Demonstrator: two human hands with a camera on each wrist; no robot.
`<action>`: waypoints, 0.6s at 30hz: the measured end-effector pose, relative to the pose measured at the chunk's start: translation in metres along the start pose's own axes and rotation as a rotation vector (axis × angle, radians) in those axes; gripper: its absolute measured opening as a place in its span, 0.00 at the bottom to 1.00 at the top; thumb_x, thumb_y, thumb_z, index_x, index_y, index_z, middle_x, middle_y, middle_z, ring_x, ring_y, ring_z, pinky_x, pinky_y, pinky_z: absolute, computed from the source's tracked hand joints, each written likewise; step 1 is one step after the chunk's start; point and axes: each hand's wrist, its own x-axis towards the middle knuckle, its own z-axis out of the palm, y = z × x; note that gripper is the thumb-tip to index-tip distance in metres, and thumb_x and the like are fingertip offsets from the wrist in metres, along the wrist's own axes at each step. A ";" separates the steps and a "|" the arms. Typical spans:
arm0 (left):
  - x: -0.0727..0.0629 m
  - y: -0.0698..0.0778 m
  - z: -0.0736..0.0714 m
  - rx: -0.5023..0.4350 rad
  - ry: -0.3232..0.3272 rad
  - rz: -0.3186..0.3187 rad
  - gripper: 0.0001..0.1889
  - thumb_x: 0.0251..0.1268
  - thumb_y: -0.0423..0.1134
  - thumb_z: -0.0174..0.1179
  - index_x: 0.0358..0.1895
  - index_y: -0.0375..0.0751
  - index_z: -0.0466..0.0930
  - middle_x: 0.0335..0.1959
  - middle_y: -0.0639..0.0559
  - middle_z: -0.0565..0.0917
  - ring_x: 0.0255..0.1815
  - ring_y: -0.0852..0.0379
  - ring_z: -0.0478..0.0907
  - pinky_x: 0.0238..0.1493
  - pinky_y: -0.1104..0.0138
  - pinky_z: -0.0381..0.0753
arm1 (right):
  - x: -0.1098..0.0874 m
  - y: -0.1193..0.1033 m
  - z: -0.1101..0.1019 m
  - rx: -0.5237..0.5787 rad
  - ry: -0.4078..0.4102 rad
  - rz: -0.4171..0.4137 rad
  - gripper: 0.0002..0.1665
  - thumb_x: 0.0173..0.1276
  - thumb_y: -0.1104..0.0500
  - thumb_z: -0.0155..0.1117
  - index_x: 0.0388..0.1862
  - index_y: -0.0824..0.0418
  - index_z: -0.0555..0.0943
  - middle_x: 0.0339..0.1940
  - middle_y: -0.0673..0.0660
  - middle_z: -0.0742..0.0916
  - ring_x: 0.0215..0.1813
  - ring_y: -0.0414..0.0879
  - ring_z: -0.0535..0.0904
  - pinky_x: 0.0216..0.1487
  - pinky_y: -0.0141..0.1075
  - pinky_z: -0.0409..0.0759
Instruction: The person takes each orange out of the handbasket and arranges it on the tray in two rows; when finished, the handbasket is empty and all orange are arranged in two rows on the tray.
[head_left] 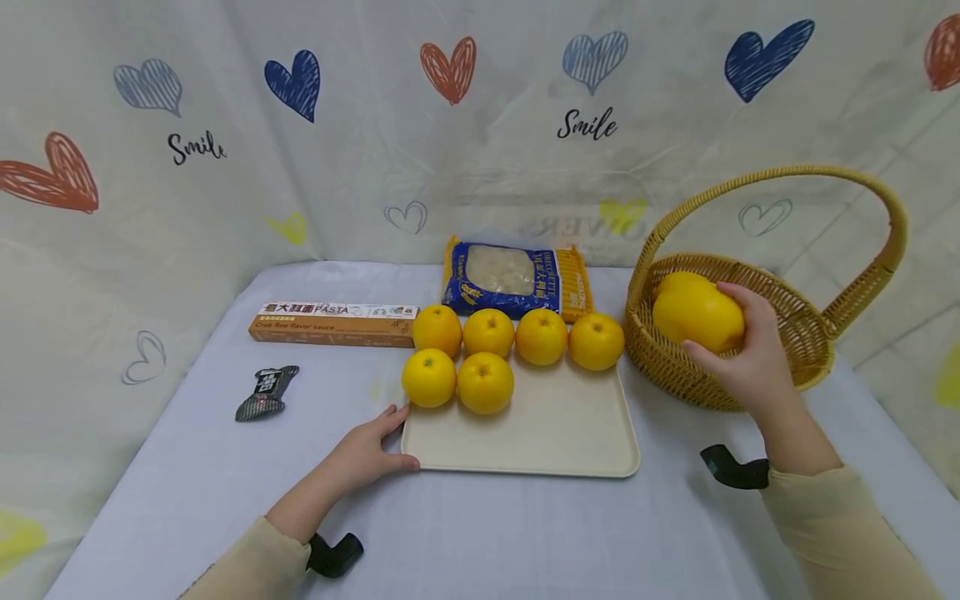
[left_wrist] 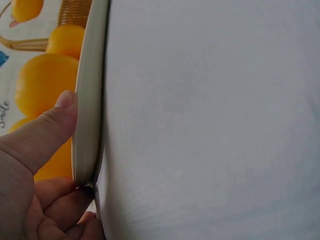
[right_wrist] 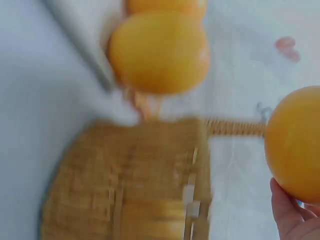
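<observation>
My right hand grips an orange over the mouth of the wicker basket. Behind it shows part of another orange. The right wrist view has the held orange at its right edge, above the basket. Around the front left corner of a cream tray, my left hand holds the rim, thumb at the front and fingers at the left side. Several oranges sit on the tray, a row at the back and two in front on the left.
Behind the tray lies a blue and yellow pasta bag. A long pasta box reaches up to the leftmost orange. Further left is a small dark wrapped packet. The basket's tall handle arches above it, near the heart-printed backdrop.
</observation>
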 end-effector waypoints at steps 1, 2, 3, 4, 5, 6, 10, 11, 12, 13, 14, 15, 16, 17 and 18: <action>0.000 0.000 0.000 0.002 0.001 -0.001 0.49 0.37 0.61 0.68 0.68 0.53 0.58 0.70 0.42 0.58 0.69 0.41 0.56 0.64 0.44 0.59 | -0.001 -0.003 0.004 0.031 -0.001 -0.009 0.45 0.50 0.67 0.67 0.65 0.51 0.58 0.56 0.48 0.66 0.49 0.30 0.61 0.44 0.21 0.60; 0.000 0.000 0.000 0.005 0.002 -0.002 0.49 0.37 0.61 0.68 0.68 0.53 0.58 0.70 0.42 0.58 0.69 0.41 0.56 0.64 0.44 0.59 | -0.003 -0.006 0.008 0.072 -0.005 -0.010 0.45 0.50 0.69 0.67 0.64 0.51 0.57 0.54 0.46 0.66 0.49 0.32 0.63 0.44 0.20 0.62; 0.000 0.000 0.000 0.007 0.003 -0.004 0.49 0.37 0.61 0.68 0.68 0.54 0.58 0.70 0.43 0.58 0.69 0.42 0.56 0.64 0.44 0.59 | -0.005 -0.008 0.012 0.111 -0.009 -0.012 0.46 0.50 0.70 0.66 0.64 0.50 0.55 0.54 0.43 0.65 0.48 0.33 0.64 0.45 0.19 0.63; 0.000 -0.001 0.001 0.007 0.003 -0.006 0.49 0.37 0.61 0.68 0.68 0.54 0.58 0.70 0.43 0.58 0.70 0.42 0.56 0.64 0.44 0.59 | -0.007 -0.011 0.015 0.150 -0.009 -0.017 0.46 0.49 0.71 0.65 0.62 0.49 0.54 0.53 0.42 0.65 0.49 0.34 0.65 0.45 0.19 0.64; 0.000 -0.001 0.001 0.005 0.003 -0.007 0.49 0.37 0.61 0.68 0.68 0.54 0.58 0.70 0.44 0.58 0.70 0.42 0.56 0.64 0.45 0.59 | -0.008 -0.014 0.019 0.191 -0.008 -0.025 0.46 0.48 0.73 0.64 0.61 0.50 0.54 0.53 0.41 0.65 0.49 0.34 0.65 0.46 0.20 0.64; 0.000 0.000 0.001 0.005 0.002 -0.007 0.49 0.37 0.61 0.68 0.68 0.54 0.58 0.70 0.44 0.58 0.70 0.43 0.56 0.64 0.45 0.59 | -0.010 -0.017 0.022 0.225 -0.011 -0.033 0.46 0.48 0.74 0.63 0.60 0.50 0.53 0.53 0.41 0.65 0.50 0.35 0.65 0.47 0.20 0.64; 0.003 0.001 0.002 -0.002 0.003 -0.002 0.48 0.38 0.60 0.69 0.68 0.54 0.58 0.70 0.44 0.58 0.70 0.44 0.55 0.65 0.46 0.58 | -0.013 -0.026 0.032 0.284 -0.020 -0.041 0.44 0.47 0.76 0.62 0.59 0.51 0.55 0.54 0.39 0.65 0.52 0.35 0.64 0.49 0.24 0.62; 0.003 0.001 0.002 -0.002 0.003 0.000 0.49 0.38 0.60 0.69 0.68 0.53 0.58 0.70 0.44 0.58 0.70 0.44 0.55 0.65 0.46 0.58 | -0.014 -0.027 0.034 0.280 -0.025 -0.041 0.44 0.47 0.76 0.62 0.59 0.51 0.55 0.54 0.38 0.65 0.52 0.35 0.64 0.49 0.25 0.62; 0.004 0.001 0.002 0.001 0.004 0.000 0.49 0.37 0.60 0.69 0.68 0.53 0.58 0.70 0.45 0.58 0.70 0.44 0.55 0.65 0.46 0.58 | -0.014 -0.028 0.035 0.276 -0.030 -0.046 0.44 0.47 0.75 0.62 0.60 0.52 0.55 0.54 0.38 0.65 0.53 0.35 0.64 0.50 0.26 0.61; 0.004 0.001 0.002 0.003 0.006 0.000 0.49 0.37 0.60 0.68 0.68 0.53 0.58 0.70 0.45 0.58 0.70 0.45 0.55 0.65 0.46 0.58 | -0.014 -0.028 0.038 0.280 -0.032 -0.055 0.44 0.47 0.76 0.62 0.60 0.53 0.56 0.55 0.38 0.66 0.53 0.34 0.64 0.50 0.26 0.61; 0.004 0.001 0.002 0.006 0.007 -0.002 0.49 0.37 0.60 0.68 0.68 0.53 0.58 0.70 0.45 0.58 0.70 0.44 0.55 0.65 0.46 0.58 | -0.014 -0.028 0.040 0.280 -0.034 -0.062 0.44 0.46 0.76 0.63 0.59 0.54 0.56 0.55 0.38 0.66 0.54 0.34 0.64 0.51 0.26 0.61; 0.003 0.001 0.002 0.007 0.009 -0.003 0.49 0.37 0.60 0.68 0.68 0.53 0.58 0.70 0.45 0.58 0.70 0.45 0.55 0.65 0.46 0.58 | -0.014 -0.028 0.042 0.277 -0.036 -0.067 0.44 0.46 0.76 0.63 0.59 0.55 0.56 0.55 0.38 0.66 0.54 0.34 0.64 0.51 0.25 0.61; 0.003 0.001 0.002 0.009 0.011 -0.005 0.49 0.37 0.60 0.68 0.68 0.53 0.58 0.70 0.45 0.59 0.70 0.45 0.55 0.65 0.46 0.58 | -0.014 -0.028 0.044 0.285 -0.041 -0.069 0.44 0.45 0.76 0.63 0.59 0.54 0.55 0.55 0.38 0.66 0.54 0.34 0.64 0.52 0.25 0.61; 0.003 0.001 0.001 0.008 0.012 -0.006 0.49 0.37 0.60 0.69 0.68 0.53 0.58 0.70 0.45 0.59 0.70 0.45 0.55 0.65 0.46 0.59 | -0.014 -0.029 0.046 0.292 -0.045 -0.071 0.45 0.45 0.76 0.63 0.58 0.53 0.55 0.55 0.38 0.66 0.54 0.34 0.64 0.51 0.24 0.62; 0.002 0.000 0.001 0.008 0.013 -0.007 0.49 0.37 0.59 0.69 0.68 0.53 0.58 0.70 0.45 0.59 0.70 0.45 0.55 0.65 0.46 0.59 | -0.014 -0.029 0.048 0.303 -0.048 -0.075 0.45 0.45 0.77 0.63 0.58 0.53 0.55 0.55 0.39 0.66 0.54 0.34 0.64 0.51 0.24 0.62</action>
